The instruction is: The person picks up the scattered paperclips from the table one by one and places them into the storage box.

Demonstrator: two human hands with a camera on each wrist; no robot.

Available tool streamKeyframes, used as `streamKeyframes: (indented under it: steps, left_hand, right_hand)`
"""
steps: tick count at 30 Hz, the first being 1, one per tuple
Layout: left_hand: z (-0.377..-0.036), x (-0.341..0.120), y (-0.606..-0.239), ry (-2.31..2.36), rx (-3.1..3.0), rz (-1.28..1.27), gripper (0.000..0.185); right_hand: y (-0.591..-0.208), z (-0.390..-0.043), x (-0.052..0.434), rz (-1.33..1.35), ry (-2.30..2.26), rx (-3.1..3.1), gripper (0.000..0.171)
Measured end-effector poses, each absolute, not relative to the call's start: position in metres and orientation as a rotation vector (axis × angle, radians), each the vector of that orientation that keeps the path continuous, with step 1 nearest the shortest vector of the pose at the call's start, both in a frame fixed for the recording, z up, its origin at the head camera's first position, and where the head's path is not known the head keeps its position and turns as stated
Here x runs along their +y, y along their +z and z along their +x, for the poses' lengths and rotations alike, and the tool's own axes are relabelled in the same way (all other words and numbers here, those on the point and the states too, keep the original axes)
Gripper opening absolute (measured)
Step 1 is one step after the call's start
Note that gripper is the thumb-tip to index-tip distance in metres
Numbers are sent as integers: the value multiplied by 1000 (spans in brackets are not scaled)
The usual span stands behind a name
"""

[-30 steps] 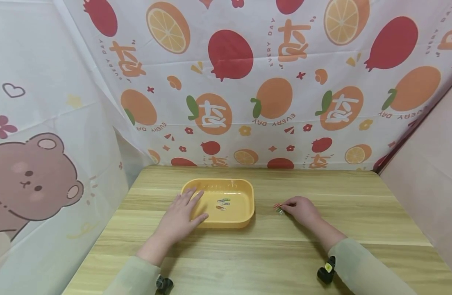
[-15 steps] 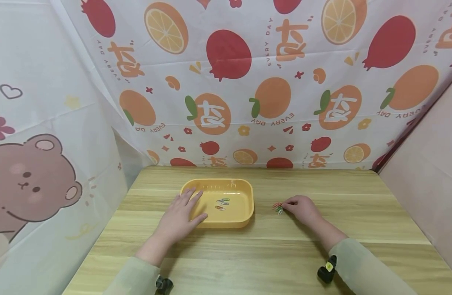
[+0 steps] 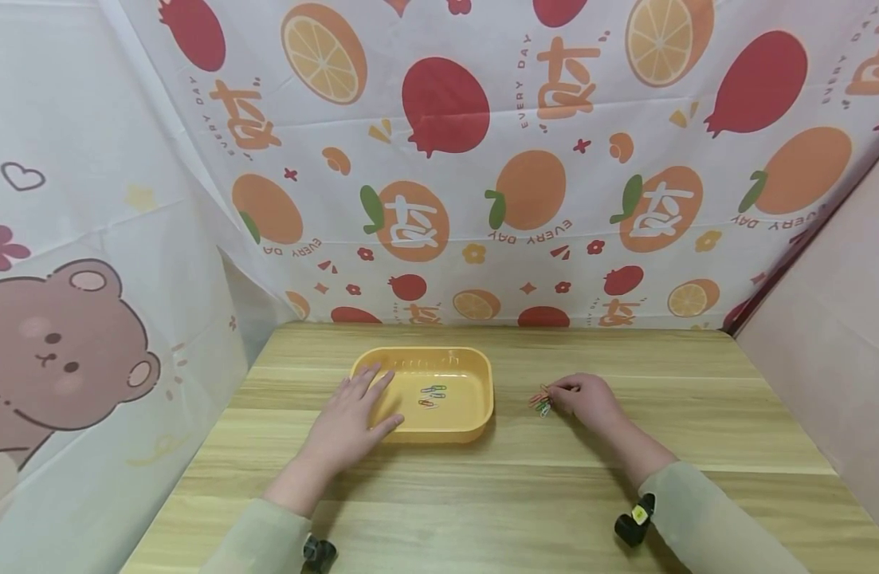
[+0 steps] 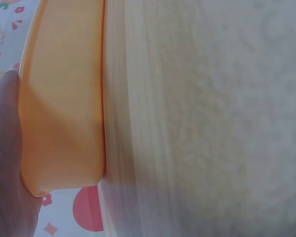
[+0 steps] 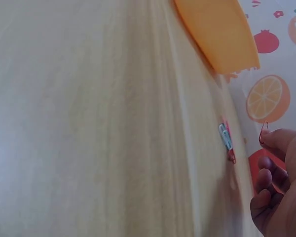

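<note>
My left hand rests on the left end of a yellow tray, fingers spread over the rim and thumb at the near side. The left wrist view shows that hand against the tray's wall. Several colored paper clips lie on the tray floor. To the right of the tray, my right hand pinches a red paper clip between thumb and forefinger, raised just above the table. Below it is a small pile of paper clips, with red and pale blue-green ones visible.
The wood-grain table runs back to a fruit-print cloth. A bear-print cloth hangs at the left, and a plain pale one at the right. A small black camera sits at the right wrist.
My right hand has risen slightly off the pile with a paper clip pinched in its fingertips. The left hand and the tray have stayed in place.
</note>
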State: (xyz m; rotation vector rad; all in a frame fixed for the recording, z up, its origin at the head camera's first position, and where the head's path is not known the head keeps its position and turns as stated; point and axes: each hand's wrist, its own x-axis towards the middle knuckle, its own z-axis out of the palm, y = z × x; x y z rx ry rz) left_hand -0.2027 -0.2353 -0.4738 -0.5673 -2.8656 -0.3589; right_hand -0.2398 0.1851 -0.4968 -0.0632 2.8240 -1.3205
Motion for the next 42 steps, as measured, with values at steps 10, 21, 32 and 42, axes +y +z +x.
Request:
streamKeyframes:
  steps: [10, 21, 32, 42]
  left_hand:
    - [-203, -236, -472, -347, -2870, -561, 78]
    - [-202, -237, -470, -353, -2876, -546, 77]
    - [-202, -237, -473, -355, -2871, -566, 76]
    - [-201, -237, -472, -337, -2871, -580, 80]
  right_hand:
    - [-488, -244, 182, -88, -1297, 2857, 21]
    - [-472, -251, 157, -72, -1395, 2774, 27]
    - [-454, -254, 99, -79, -1574, 2657, 22]
    - [-440, -253, 48, -150, -1584, 2617, 16]
